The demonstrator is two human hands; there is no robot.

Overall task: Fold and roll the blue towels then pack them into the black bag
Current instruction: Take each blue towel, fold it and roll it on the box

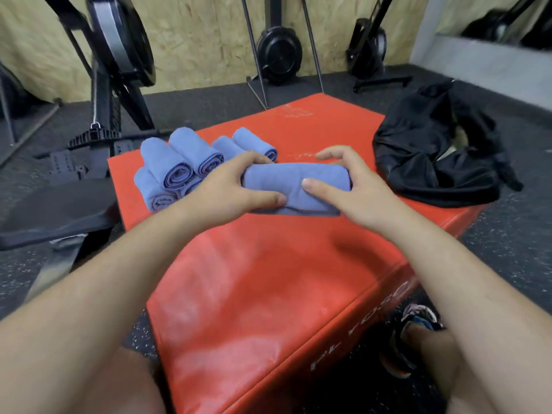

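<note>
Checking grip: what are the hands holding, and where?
Both hold one rolled towel: left hand at its left end, right hand at its right end.

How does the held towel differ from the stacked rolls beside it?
The held towel lies crosswise, gripped by left hand and right hand; the stacked rolls lie untouched, spiral ends toward the camera. The held towel is single; the stacked rolls are piled. Both are blue.

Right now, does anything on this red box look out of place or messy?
Nothing spilled or damaged. The black bag lies crumpled at the right edge of the red box, not standing open. The rolled towels sit in a loose heap at left.
</note>
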